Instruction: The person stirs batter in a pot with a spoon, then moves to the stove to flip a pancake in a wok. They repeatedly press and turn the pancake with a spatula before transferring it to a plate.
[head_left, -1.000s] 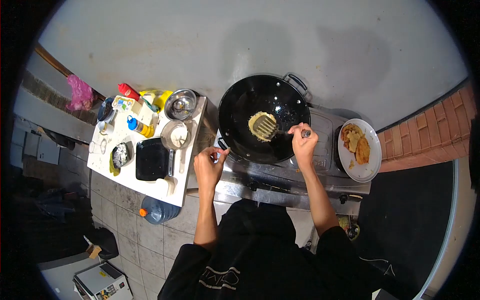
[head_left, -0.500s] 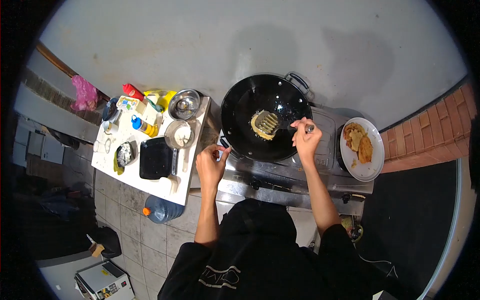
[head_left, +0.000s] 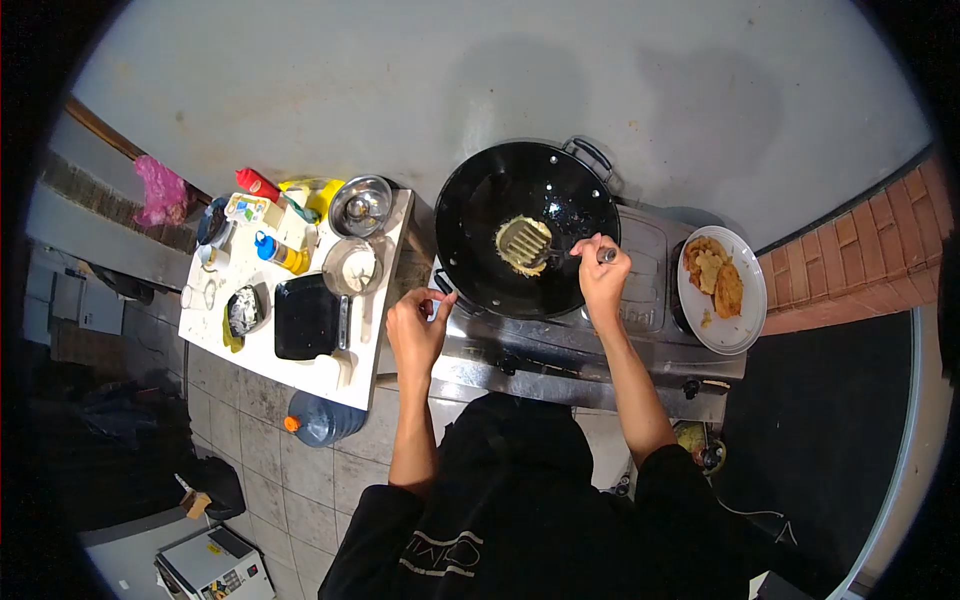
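Note:
A black wok (head_left: 480, 190) sits on the stove, and a flat, golden piece of food (head_left: 525, 270) lies in its middle. My right hand (head_left: 602, 280) is closed round the handle of a slotted spatula (head_left: 527, 242). The spatula's blade rests over the food and covers much of it. At the wok's near left side, my left hand (head_left: 415, 325) pinches the wok's side handle (head_left: 445, 286) between thumb and fingers.
Right of the wok, a white plate (head_left: 745, 325) holds browned fried pieces. On the left, a white table (head_left: 300, 372) carries a black square pan (head_left: 305, 318), a steel bowl (head_left: 361, 206), a clear bowl (head_left: 352, 266) and several bottles. A water jug (head_left: 328, 420) lies below.
The spatula blade has shifted slightly left and now covers more of the food's middle. My left hand stays at the wok handle. The whole view has moved a little.

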